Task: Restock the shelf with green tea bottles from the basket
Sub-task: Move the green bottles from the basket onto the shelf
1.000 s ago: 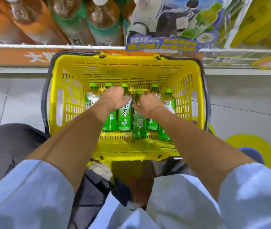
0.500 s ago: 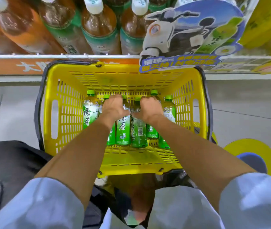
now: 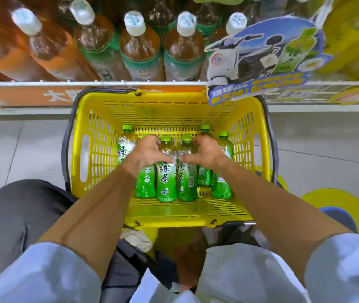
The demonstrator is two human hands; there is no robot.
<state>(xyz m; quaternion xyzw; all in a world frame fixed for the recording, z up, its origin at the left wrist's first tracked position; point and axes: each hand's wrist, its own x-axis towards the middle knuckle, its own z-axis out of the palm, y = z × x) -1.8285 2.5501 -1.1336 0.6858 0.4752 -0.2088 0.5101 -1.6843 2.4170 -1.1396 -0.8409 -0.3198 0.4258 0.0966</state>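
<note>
Head view: the left hand (image 3: 150, 154) and right hand (image 3: 205, 149), thumbs touching, now wrap two middle green plastic tea bottles (image 3: 166, 178) they merely covered a moment ago. These lie in the yellow plastic basket (image 3: 174, 96) below the shelf (image 3: 65, 84). Lifting looks imminent.

Bold dark-green Chinese characters 绿茶, "green tea", run down the white-and-green label of the centre-left bottle (image 3: 166, 178) in the yellow basket (image 3: 100, 149). The same characters show in part on the centre-right bottle (image 3: 185, 176), which also carries a barcode, and on the far-left bottle (image 3: 124, 149). The orange shelf strip (image 3: 21, 97) bears a large white 大, the characters after it hidden by the basket's rim, and the scooter sign (image 3: 259, 57) has a blue banner of yellow and white Chinese lettering too blurred to read.
</note>
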